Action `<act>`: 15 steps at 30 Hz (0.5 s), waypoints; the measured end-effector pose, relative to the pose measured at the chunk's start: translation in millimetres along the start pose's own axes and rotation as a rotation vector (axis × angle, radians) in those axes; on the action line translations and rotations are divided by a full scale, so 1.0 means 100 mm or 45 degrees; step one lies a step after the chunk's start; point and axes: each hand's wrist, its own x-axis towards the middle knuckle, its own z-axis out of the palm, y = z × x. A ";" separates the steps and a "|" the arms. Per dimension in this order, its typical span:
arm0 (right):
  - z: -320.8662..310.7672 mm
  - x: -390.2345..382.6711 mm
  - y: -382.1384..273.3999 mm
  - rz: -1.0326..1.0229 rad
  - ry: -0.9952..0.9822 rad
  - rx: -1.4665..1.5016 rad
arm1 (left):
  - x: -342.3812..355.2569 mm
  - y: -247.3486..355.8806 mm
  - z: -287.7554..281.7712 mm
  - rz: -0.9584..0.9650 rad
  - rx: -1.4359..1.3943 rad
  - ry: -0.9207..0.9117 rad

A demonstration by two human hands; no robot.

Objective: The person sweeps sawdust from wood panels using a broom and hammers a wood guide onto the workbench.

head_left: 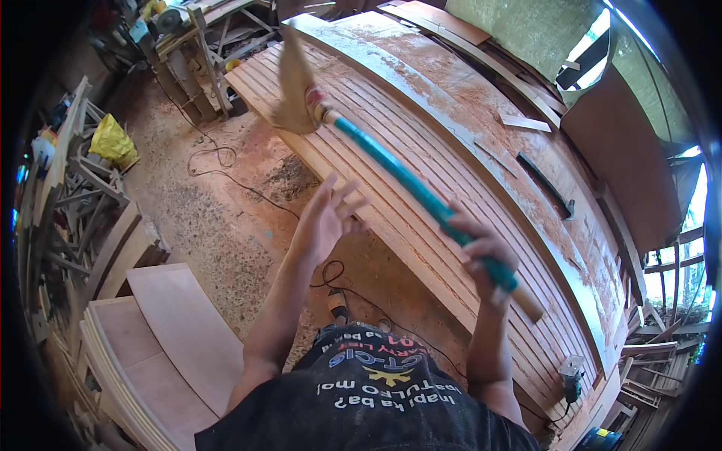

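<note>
My right hand (485, 244) is wrapped round the lower part of the teal handle of a broom (398, 177). The broom slants up to the left over the workbench, and its tan fan-shaped bristles, slightly blurred, are raised at the far end. A bare wooden tip of the handle sticks out below my right hand. My left hand (329, 218) is held up with fingers apart, below the bristle head and not touching it. Underneath lies a long row of grooved wooden strips (361, 98) with sawdust in the gaps.
A pale curved board (451, 139) runs beside the strips, with sawdust and a dark tube (545, 184) beyond. At the near right sits a corded power tool (572, 376). Curved wooden panels (180, 323) stand at left. A cord (226, 161) trails over the dusty floor.
</note>
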 end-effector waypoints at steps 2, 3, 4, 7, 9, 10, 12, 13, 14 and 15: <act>0.06 -0.28 -0.44 0.171 -0.204 -0.292 | 0.11 0.01 0.42 0.082 -0.441 0.024; 0.39 -0.09 -0.23 0.274 -0.133 -0.417 | 0.53 0.24 0.13 0.117 -0.369 -0.068; 0.40 -0.19 -0.33 0.320 -0.145 -0.525 | 0.55 0.06 0.15 0.152 -0.399 -0.015; 0.02 -0.77 -0.51 0.519 -0.061 -0.379 | 0.43 -0.23 0.64 0.201 -0.508 0.137; -0.24 -1.21 -0.49 0.365 -0.079 -0.526 | 0.41 -0.37 0.92 0.265 -0.527 0.046; -0.30 -1.46 -0.52 0.521 0.155 -0.111 | 0.37 -0.43 1.07 0.248 -0.501 0.005; -0.29 -1.80 -0.68 0.676 0.370 0.318 | 0.35 -0.65 1.24 0.227 -0.455 -0.103; -0.26 -1.90 -0.82 0.778 0.531 0.459 | 0.39 -0.78 1.30 0.208 -0.445 -0.133; -0.22 -1.96 -0.95 0.880 0.692 0.597 | 0.39 -0.91 1.37 0.212 -0.447 -0.128; -0.14 -1.96 -1.05 0.956 0.577 0.582 | 0.38 -1.03 1.46 0.129 -0.452 -0.197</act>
